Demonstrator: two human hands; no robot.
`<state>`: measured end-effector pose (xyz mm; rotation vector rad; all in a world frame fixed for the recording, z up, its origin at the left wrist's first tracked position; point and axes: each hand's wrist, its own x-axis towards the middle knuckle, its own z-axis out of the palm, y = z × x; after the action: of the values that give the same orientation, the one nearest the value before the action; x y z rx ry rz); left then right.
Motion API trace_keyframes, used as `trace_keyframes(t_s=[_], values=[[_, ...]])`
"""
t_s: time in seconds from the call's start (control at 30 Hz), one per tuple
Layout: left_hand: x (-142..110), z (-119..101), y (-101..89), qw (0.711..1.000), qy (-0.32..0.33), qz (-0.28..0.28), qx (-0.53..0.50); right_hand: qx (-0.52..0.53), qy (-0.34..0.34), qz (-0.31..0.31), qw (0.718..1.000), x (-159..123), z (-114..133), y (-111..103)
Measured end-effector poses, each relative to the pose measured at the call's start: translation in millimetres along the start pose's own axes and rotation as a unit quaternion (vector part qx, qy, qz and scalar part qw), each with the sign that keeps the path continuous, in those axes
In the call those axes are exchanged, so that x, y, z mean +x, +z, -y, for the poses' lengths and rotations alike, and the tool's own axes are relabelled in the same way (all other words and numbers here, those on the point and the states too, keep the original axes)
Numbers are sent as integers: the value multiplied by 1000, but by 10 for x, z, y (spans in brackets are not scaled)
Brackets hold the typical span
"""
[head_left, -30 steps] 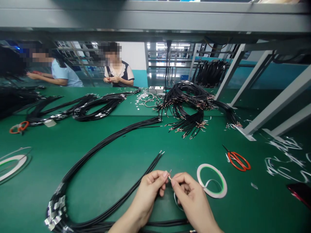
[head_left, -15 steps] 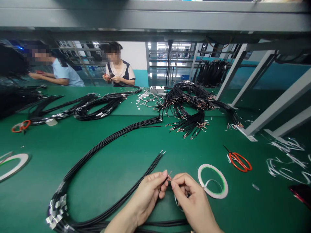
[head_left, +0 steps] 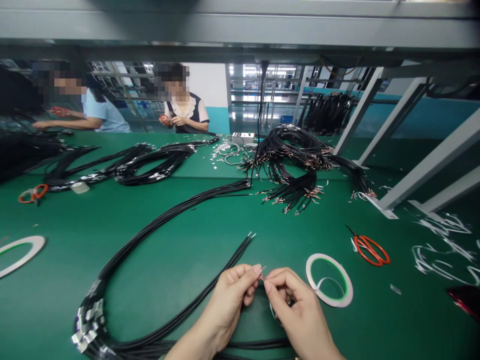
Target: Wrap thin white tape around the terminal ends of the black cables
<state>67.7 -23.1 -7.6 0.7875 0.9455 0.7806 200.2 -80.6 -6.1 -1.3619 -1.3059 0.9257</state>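
Observation:
Just below the middle of the view, my left hand (head_left: 234, 305) is closed, thumb and fingers pinching the stripped end of a cable, whose thin coppery wires (head_left: 262, 274) stick out past the fingertips. Facing it, my right hand (head_left: 302, 312) is closed too, thumb and forefinger pinched at those same wires. A pale curved edge and something dark show under the right palm; I cannot make out what they are. Behind my left wrist runs a bundle of black cables (head_left: 150, 227), bent in a wide loop, with silvery tags (head_left: 89, 325) gathered at its left bend.
On the green table (head_left: 288, 230), a roll of white tape (head_left: 349, 295) and red-handled scissors (head_left: 372, 250) lie right of my hands. Piled black cables (head_left: 288, 145) lie farther back, near slanted metal legs (head_left: 420, 165). Two co-workers (head_left: 185, 112) sit across the table. A metal beam (head_left: 240, 30) crosses overhead.
My hands stay almost in place, with the left fingers shifted slightly at the wires. The co-worker at far left has moved their hands apart and leaned slightly.

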Motion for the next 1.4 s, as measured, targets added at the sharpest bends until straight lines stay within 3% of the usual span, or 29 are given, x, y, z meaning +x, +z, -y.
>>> trace_keyframes(t_s=[0.13,0.27,0.4,0.5,0.87,1.03,1.4], values=[[-27,-37,-32,999,20,12,32,13,14,-29,999,6,-44,13],[-57,-72,-71,988,97,-5,119,16,26,-41,999,7,-44,10],[-87,-67,-61,924,224,-59,304,4,30,-28,999,6,-6,3],[-112,-47,-29,899,252,-67,351,-20,34,-28,999,10,-3,5],[-65,35,2,983,100,-45,145,29,33,-27,999,21,18,10],[-66,-21,28,994,60,-37,89,78,44,-23,996,26,0,7],[-98,-60,1,999,-2,15,44,84,62,-12,994,42,131,-49]])
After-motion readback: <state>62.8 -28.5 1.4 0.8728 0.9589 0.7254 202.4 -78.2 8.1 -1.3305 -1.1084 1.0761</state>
